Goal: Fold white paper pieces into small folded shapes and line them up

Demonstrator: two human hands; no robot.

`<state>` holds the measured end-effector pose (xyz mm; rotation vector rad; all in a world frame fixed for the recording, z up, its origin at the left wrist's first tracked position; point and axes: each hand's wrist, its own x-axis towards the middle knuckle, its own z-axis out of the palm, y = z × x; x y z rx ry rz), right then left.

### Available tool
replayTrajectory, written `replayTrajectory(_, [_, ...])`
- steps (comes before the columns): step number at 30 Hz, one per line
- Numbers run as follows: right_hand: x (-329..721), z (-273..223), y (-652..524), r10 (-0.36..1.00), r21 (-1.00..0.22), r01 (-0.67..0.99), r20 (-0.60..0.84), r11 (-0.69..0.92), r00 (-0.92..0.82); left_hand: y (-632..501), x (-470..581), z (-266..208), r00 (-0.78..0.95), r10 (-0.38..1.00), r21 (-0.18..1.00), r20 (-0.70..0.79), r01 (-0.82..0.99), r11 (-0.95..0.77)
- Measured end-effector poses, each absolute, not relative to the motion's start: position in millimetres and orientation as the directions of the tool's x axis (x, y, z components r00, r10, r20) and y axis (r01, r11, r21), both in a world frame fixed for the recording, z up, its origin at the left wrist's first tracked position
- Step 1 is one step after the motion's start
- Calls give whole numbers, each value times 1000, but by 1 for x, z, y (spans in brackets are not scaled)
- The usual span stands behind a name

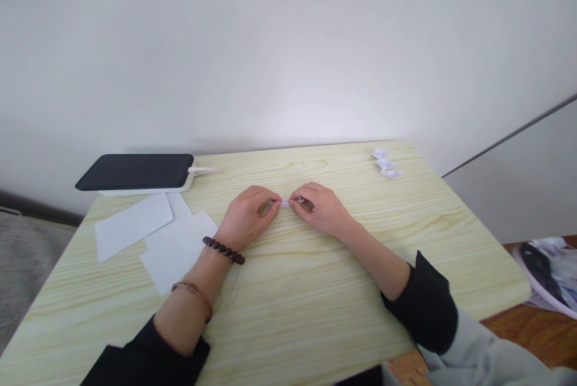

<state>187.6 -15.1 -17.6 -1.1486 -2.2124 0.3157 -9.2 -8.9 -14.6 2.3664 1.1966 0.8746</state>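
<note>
Reaching in from the near side over a tabletop with pale yellow-green wood grain (315, 302), two forearms show turned-back black fabric cuffs (428, 308); a bracelet of dark round beads (224, 250) and a thin copper-coloured bangle (193, 294) circle the left one. To the left, beside that arm, flat white paper sheets (134, 225) overlap, smooth and straight-edged; they look unfolded, so that part seems left to work. In the middle, the left hand (251, 211) and the right hand (322, 208) pinch the two ends of a small narrow white paper strip (285, 203), thumb and fingertips closed on each end, with a short stretch showing between; it seems partway folded, though the fingers hide its exact shape. Farther off on the left, a glossy black rectangular phone (139, 171) lies on a white slab (183, 189), a white cable (205, 169) at its right end. Far right, three small white folded-paper pieces (386, 164), angular and pointed, sit close together and look finished. Beyond the far edge rises a plain, smooth white wall (288, 43).
</note>
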Motion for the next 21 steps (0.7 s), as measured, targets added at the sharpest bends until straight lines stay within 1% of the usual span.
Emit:
replayTrajectory(4, [186,-19,-15,781,-424,664,436,616,-446,-8,-9,-16,454,803,539,386,595,-596])
replayTrajectory(11, [188,-19,-16,713,-321,646,438,693,-547,-9,-9,-17,449,799,553,400,576,-601])
replayTrajectory(15, [187,-17,-18,713,-317,648,439,693,-547,-10,-9,-16,464,792,536,397,583,-611])
replayTrajectory(21, [184,-17,-19,769,-359,692,431,626,-472,-10,-8,-14,493,770,490,405,594,-638])
